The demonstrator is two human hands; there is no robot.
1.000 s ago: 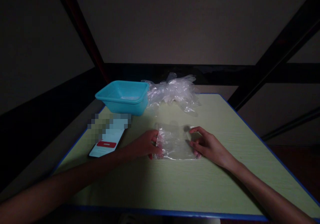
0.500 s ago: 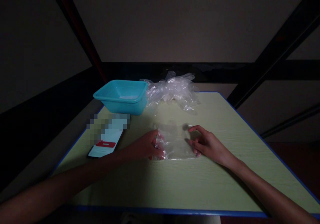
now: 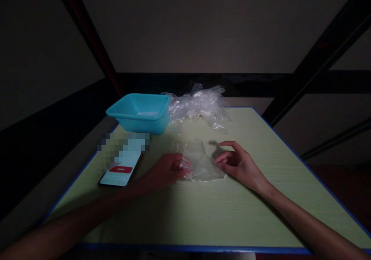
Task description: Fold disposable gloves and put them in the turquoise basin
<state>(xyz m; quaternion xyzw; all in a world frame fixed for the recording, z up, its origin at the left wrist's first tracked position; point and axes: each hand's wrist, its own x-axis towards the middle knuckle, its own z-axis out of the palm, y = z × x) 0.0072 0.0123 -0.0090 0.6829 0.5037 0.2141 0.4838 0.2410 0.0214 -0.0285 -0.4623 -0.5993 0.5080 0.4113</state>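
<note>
A thin clear plastic glove (image 3: 204,165) is stretched flat between my hands, over the middle of the table. My left hand (image 3: 174,168) grips its left edge, and the fingertips show through the film. On the other side, my right hand (image 3: 236,163) pinches the right edge between thumb and fingers, with the index finger raised off it. Behind them lies a loose heap of clear plastic gloves (image 3: 203,103), some with finger shapes showing.
A blue plastic basin (image 3: 139,122) stands at the back left, against the heap. Nearer, a phone (image 3: 123,173) with a lit screen lies on the left of the pale table (image 3: 203,217), which has a blue edge. A wall rises behind.
My right index finger has lifted off the film, while the thumb side has closed on the right edge. The film's front edge has shifted slightly up and narrowed.
</note>
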